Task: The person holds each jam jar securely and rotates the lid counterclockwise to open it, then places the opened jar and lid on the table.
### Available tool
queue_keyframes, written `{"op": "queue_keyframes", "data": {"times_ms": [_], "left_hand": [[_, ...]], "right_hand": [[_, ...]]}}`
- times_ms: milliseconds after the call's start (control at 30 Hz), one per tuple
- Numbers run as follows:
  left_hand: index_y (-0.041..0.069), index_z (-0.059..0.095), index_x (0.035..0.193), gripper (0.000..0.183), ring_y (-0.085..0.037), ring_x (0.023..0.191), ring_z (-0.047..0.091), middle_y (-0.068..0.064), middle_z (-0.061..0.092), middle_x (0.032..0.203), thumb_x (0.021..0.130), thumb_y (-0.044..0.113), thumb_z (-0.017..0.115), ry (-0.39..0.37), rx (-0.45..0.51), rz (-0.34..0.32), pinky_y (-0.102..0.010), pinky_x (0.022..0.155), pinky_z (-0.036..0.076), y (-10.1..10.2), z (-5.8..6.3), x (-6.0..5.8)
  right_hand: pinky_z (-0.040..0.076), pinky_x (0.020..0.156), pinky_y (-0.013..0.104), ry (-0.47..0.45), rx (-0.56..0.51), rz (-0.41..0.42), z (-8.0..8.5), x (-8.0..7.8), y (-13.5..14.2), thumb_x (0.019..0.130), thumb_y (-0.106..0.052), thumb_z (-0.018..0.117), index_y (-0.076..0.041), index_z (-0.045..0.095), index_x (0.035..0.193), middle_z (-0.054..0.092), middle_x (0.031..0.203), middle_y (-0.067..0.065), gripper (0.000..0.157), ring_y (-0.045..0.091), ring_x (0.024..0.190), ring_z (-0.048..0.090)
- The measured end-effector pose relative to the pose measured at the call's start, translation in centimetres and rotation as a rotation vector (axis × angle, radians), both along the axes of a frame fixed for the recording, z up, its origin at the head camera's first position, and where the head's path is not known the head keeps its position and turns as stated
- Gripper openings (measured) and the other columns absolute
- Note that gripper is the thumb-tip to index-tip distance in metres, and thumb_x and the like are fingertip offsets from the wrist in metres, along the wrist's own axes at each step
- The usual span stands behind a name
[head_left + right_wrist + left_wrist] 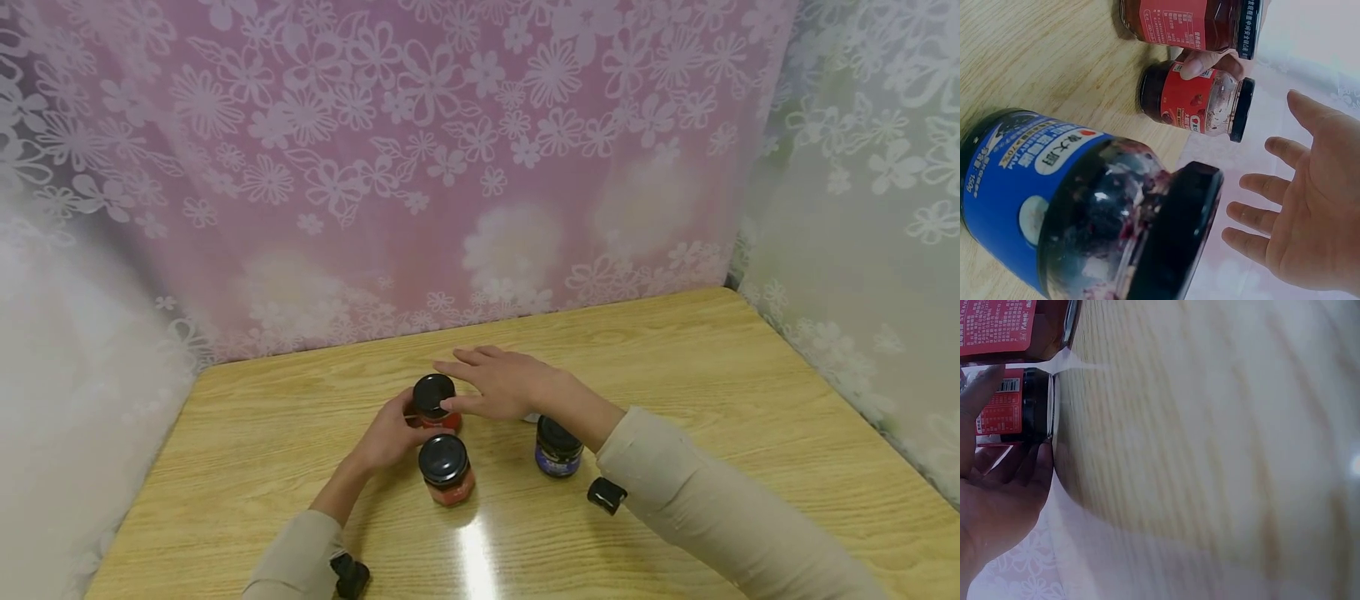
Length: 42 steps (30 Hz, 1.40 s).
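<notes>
My left hand [392, 435] grips the farther red-labelled jam jar [442, 422], thumb on the near side and fingers around the far side. This jar [1205, 103] is partly filled, has a black lid and stands upright on the table. Fingers spread, my right hand [504, 385] hovers beside that lid; the right wrist view shows the hand [1310, 194] apart from it, holding nothing. Just in front stands a fuller jam jar [447, 471] with a pinkish-red label and black lid. A blue-labelled jam jar [558, 450] stands below my right forearm, its lid partly covered.
The wooden table [660, 517] carries the jars. A floral pink curtain [450, 208] hangs along its back edge, with paler curtains at both sides. A small pale object [531, 417] shows partly behind the blue-labelled jar. Black wrist cameras [607, 495] sit at both sleeves.
</notes>
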<state>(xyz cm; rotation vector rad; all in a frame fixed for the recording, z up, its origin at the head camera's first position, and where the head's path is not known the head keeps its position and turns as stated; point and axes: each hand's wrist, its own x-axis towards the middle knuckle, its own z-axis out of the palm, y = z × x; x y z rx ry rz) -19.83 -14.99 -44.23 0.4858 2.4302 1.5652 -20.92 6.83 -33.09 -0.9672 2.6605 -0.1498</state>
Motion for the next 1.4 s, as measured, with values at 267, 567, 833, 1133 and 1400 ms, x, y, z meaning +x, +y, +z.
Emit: {"op": "queue_keyframes", "data": {"times_ms": [267, 567, 833, 1133, 1400], "left_hand": [[-0.005, 0.045, 0.136, 0.059, -0.029, 0.107, 0.059, -0.016, 0.059, 0.119, 0.086, 0.008, 0.072, -0.010, -0.002, -0.037, -0.043, 0.090, 0.048, 0.4, 2.4, 0.8], [-0.004, 0.050, 0.133, 0.055, -0.030, 0.107, 0.059, -0.015, 0.061, 0.118, 0.084, 0.006, 0.073, -0.011, -0.026, 0.017, -0.044, 0.090, 0.048, 0.9, 3.4, 1.7], [0.004, 0.058, 0.128, 0.054, -0.025, 0.103, 0.062, -0.006, 0.066, 0.111, 0.079, 0.012, 0.079, -0.015, 0.019, 0.151, -0.044, 0.089, 0.048, 1.4, 2.3, 1.5], [0.017, 0.061, 0.125, 0.058, -0.019, 0.103, 0.062, -0.001, 0.065, 0.111, 0.074, 0.028, 0.084, -0.007, 0.035, 0.187, -0.040, 0.090, 0.048, 0.4, 0.3, 0.5], [0.021, 0.060, 0.125, 0.057, -0.020, 0.110, 0.059, -0.002, 0.063, 0.116, 0.075, 0.030, 0.083, 0.037, 0.073, 0.132, -0.040, 0.093, 0.047, 0.0, 2.2, 0.9]], "right_hand": [[0.024, 0.110, 0.050, -0.021, 0.001, -0.017, 0.0, 0.0, 0.3, 0.094, -0.065, 0.032, -0.036, 0.018, 0.153, 0.018, 0.157, 0.003, 0.067, 0.029, 0.142, 0.018], [0.023, 0.109, 0.051, -0.028, -0.020, -0.006, -0.1, -0.1, 0.5, 0.095, -0.064, 0.032, -0.034, 0.021, 0.153, 0.018, 0.157, 0.004, 0.066, 0.031, 0.142, 0.018], [0.027, 0.107, 0.053, -0.014, -0.049, -0.043, 0.3, 0.2, 0.9, 0.095, -0.065, 0.033, -0.035, 0.024, 0.152, 0.021, 0.157, 0.002, 0.065, 0.031, 0.141, 0.021], [0.029, 0.105, 0.054, 0.068, -0.077, -0.045, 1.5, 0.7, 1.4, 0.096, -0.062, 0.034, -0.032, 0.027, 0.152, 0.024, 0.155, 0.004, 0.064, 0.033, 0.139, 0.025], [0.036, 0.101, 0.053, 0.147, -0.193, -0.059, 1.8, 1.0, 1.9, 0.097, -0.061, 0.033, -0.029, 0.030, 0.151, 0.031, 0.152, 0.004, 0.063, 0.029, 0.136, 0.033]]}}
